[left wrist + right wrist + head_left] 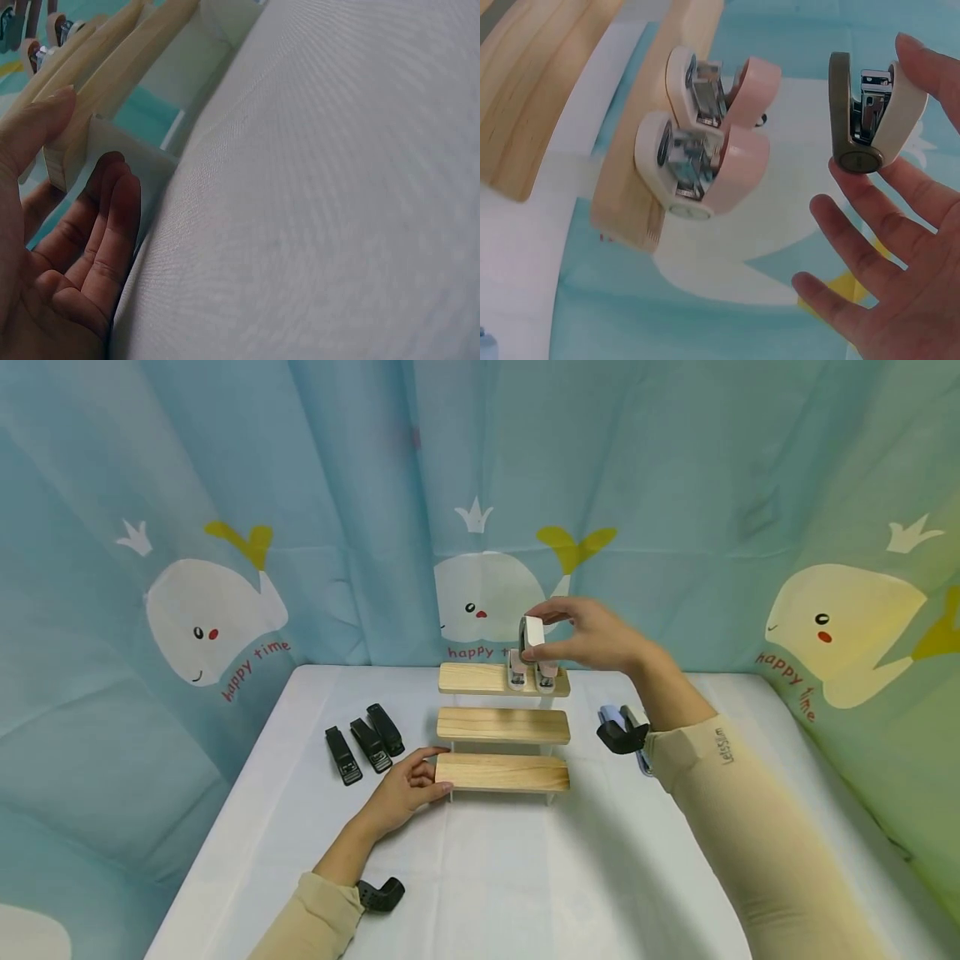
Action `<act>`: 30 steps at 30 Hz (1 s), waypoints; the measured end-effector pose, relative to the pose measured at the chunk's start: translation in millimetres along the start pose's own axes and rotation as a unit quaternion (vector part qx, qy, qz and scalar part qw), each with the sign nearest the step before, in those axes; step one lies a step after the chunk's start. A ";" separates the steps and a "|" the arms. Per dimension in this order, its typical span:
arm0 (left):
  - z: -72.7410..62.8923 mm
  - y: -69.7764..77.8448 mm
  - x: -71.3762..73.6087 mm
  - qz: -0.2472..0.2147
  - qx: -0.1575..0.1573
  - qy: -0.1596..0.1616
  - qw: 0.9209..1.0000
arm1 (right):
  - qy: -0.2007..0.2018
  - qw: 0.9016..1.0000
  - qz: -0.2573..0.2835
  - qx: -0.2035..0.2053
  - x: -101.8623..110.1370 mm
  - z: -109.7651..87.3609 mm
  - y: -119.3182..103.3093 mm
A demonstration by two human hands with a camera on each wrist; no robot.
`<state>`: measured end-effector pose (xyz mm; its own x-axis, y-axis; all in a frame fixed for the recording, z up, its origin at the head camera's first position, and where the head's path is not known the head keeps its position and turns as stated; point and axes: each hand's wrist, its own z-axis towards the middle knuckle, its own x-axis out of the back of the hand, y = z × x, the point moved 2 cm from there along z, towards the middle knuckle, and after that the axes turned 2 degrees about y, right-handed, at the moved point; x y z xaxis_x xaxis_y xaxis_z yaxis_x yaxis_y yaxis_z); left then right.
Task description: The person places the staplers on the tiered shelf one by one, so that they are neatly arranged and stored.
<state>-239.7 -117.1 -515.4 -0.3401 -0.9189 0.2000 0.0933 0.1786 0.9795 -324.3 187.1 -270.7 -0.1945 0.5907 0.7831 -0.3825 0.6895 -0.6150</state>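
A three-step wooden shelf [502, 772] stands on the table. My left hand [403, 795] holds the left end of its lowest step; in the left wrist view the thumb lies on the plank [124, 79] and the other fingers reach round its end. Above the top step, my right hand [596, 635] pinches a small stapler [842, 105], white on one side and dark grey-green on the other, clear of the wood. Two pink-and-white staplers sit side by side at the right of the top step, the nearer one [742, 169] beside the farther one [757, 86].
Several black staplers, one of them [343, 756] farthest left, lie left of the shelf. On the right, a light-blue stapler [612, 714] and a whitish one [636, 717] are partly hidden by the right wrist camera [624, 737]. A whale-print curtain [360, 510] hangs behind the table.
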 end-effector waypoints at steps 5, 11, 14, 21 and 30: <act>-0.7 2.2 0.2 -0.007 0.001 0.001 1.000 | -0.005 1.000 0.001 0.007 -6.6 6.7 -4.6; -1.3 4.8 1.1 -0.010 0.002 0.001 1.000 | -0.011 1.000 0.001 0.006 -14.5 14.3 -8.5; -1.2 4.2 1.7 -0.013 0.002 0.001 1.000 | -0.017 1.000 0.001 0.001 -19.3 17.9 -10.4; -2.0 2.5 2.4 -0.016 0.004 0.000 1.000 | -0.032 0.999 0.001 -0.003 -30.5 25.9 -10.2; -1.8 -0.1 3.1 -0.015 -0.001 0.000 1.000 | -0.041 0.999 -0.002 -0.001 -41.1 34.1 -6.3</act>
<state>-239.1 -120.6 -514.9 -0.3434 -0.9237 0.1699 0.0846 0.1497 0.9851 -344.7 144.2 -295.9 -0.2669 0.5514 0.7904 -0.3821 0.6923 -0.6121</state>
